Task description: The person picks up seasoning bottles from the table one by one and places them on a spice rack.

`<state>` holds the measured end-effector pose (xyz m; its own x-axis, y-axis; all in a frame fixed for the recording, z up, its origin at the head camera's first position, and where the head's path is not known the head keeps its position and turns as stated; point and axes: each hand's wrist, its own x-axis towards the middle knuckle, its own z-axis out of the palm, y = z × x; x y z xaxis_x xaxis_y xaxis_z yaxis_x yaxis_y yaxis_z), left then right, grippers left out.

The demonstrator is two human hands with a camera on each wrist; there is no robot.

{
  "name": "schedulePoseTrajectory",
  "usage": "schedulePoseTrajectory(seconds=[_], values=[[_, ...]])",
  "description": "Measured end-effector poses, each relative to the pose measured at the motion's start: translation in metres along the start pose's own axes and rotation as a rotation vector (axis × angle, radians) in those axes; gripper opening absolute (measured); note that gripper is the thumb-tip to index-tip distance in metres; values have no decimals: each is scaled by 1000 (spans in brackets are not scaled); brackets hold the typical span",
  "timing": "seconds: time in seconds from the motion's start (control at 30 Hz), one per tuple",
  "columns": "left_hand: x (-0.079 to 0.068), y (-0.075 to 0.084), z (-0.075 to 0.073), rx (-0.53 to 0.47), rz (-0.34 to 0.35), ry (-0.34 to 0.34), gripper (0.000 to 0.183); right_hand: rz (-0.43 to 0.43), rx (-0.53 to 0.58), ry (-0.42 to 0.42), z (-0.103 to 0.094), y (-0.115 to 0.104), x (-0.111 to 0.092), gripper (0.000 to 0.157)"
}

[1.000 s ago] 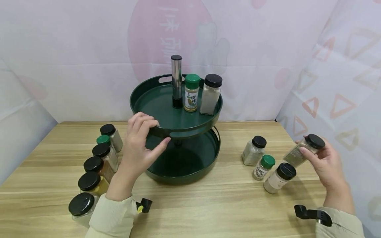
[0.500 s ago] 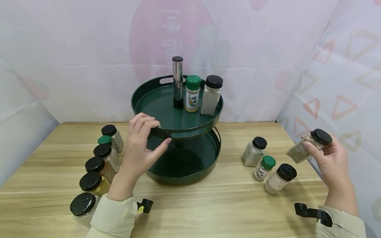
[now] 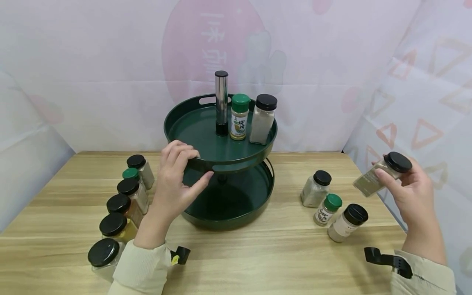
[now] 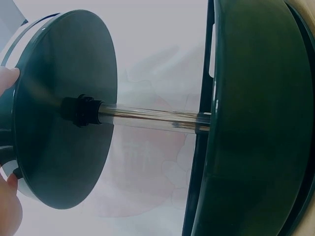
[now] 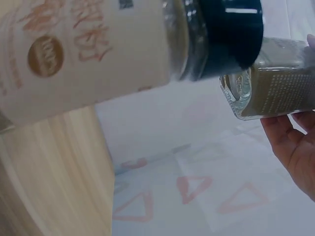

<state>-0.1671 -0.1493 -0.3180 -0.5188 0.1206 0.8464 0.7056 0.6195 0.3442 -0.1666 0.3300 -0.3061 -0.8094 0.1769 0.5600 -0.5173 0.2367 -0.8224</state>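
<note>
My left hand (image 3: 173, 180) grips the near-left rim of the upper tray (image 3: 206, 147) of a dark green two-tier rack, fingers over the edge and thumb lower down. In the left wrist view, the steel post (image 4: 152, 118) joins its two tiers. My right hand (image 3: 413, 192) holds a square glass spice jar (image 3: 374, 180) with a black lid, tilted and raised off the table; its base shows in the right wrist view. A green-capped shaker (image 3: 239, 123) and a black-lidded jar of pale powder (image 3: 262, 123) stand on the upper tray.
Right of the rack stand a black-lidded jar (image 3: 314, 190), a small green-capped shaker (image 3: 326, 211) and a labelled black-capped shaker (image 3: 344, 225). Several spice jars (image 3: 129, 211) line the left side, close to my left forearm. Printed cloth (image 3: 313, 102) hangs behind the table.
My right hand has lifted the spice jar higher and a little to the right, away from the standing shakers. The left hand keeps its place on the tray rim.
</note>
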Motion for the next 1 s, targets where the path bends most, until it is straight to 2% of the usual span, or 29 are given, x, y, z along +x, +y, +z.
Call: schedulePoseTrajectory(seconds=[0.1,0.27,0.5,0.63,0.8,1.0], values=[[0,0,0,-1,-2,0,44,-25,-2,-32,5,-4,2,38],[-2,0,1,2,-10,0,43,-52,107,-95,20,-10,7,37],[-1,0,0,1,-10,-4,44,-47,58,-148,44,-20,13,38],[-1,0,1,0,-9,-8,44,-43,93,-200,58,-25,15,38],[-1,1,1,0,-12,-6,44,-83,132,-274,75,-33,21,37],[-1,1,1,4,-12,-5,44,-95,144,-321,97,-46,28,37]])
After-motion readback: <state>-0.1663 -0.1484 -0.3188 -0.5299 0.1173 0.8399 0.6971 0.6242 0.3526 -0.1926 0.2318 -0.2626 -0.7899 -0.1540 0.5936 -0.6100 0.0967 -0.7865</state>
